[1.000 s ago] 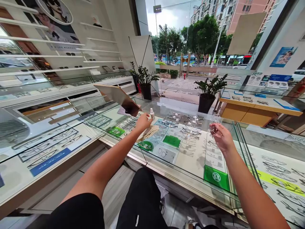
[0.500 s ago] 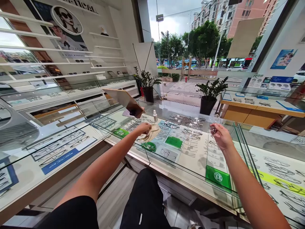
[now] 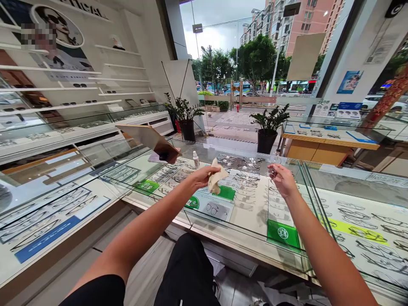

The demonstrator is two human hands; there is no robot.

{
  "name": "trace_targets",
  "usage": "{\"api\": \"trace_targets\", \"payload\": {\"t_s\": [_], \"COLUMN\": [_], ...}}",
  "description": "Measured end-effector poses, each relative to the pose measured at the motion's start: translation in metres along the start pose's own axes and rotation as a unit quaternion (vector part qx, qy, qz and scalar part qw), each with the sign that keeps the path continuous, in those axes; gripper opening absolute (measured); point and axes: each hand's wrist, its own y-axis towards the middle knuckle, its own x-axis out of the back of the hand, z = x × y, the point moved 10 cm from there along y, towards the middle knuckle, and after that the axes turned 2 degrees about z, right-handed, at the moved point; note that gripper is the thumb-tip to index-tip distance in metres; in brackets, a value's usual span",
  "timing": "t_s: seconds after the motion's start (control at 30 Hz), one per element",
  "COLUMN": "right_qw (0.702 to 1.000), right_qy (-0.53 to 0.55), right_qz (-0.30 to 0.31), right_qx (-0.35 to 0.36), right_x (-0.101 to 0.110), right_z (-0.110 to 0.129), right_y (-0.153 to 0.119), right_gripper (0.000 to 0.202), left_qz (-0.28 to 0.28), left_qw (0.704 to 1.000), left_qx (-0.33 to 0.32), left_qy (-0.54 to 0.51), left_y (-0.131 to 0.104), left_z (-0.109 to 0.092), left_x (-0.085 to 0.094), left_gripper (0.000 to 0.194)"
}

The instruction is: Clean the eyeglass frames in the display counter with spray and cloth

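Observation:
My left hand point(image 3: 205, 176) pinches a crumpled beige cloth point(image 3: 217, 177), which hangs above the glass counter point(image 3: 245, 227). Over the counter's right part, my right hand point(image 3: 282, 178) is closed on a pair of glasses point(image 3: 272, 171); the fingers hide part of the frame. A small white bottle point(image 3: 195, 159) stands upright on the glass, beyond my left hand. Rows of spectacle frames point(image 3: 247, 180) lie under the glass between my two hands.
A tilted mirror point(image 3: 153, 142) stands on the counter at the left. Green cards point(image 3: 283, 233) lie inside the case. Glass panel edges point(image 3: 314, 191) run along the right. Two potted plants point(image 3: 267, 127) stand beyond the counter, before the window.
My left hand has lifted the cloth off the counter and moved it to the right, toward my right hand. The right hand still holds the glasses. The view has turned slightly right.

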Motion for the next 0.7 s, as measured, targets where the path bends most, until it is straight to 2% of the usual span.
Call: {"api": "trace_targets", "payload": {"t_s": [0.1, 0.2, 0.33, 0.4, 0.5, 0.7], "right_qw": [1.000, 0.998, 0.994, 0.993, 0.995, 0.997], "right_qy": [0.003, 0.027, 0.059, 0.057, 0.050, -0.002], "right_qz": [0.006, 0.044, 0.094, 0.098, 0.086, 0.071], "right_qx": [-0.007, -0.021, -0.020, -0.016, -0.003, 0.016], "right_x": [-0.003, -0.013, -0.027, -0.028, -0.025, -0.023], "right_z": [0.001, 0.003, 0.012, 0.017, 0.023, 0.022], "right_y": [-0.001, -0.004, -0.009, -0.010, -0.009, -0.007], "right_gripper": [0.037, 0.033, 0.026, 0.025, 0.025, 0.024], "left_qz": [0.041, 0.100, 0.155, 0.163, 0.159, 0.161], "left_qw": [0.999, 0.994, 0.985, 0.983, 0.983, 0.981], "left_qx": [0.008, -0.003, -0.009, -0.007, -0.015, -0.028], "left_qy": [-0.013, -0.045, -0.075, -0.082, -0.091, -0.103], "left_y": [0.015, 0.029, 0.047, 0.057, 0.069, 0.080], "left_z": [0.006, 0.007, 0.012, 0.018, 0.028, 0.045], "left_x": [-0.045, -0.090, -0.132, -0.145, -0.153, -0.147], "left_gripper": [0.021, 0.033, 0.043, 0.043, 0.042, 0.030]}}
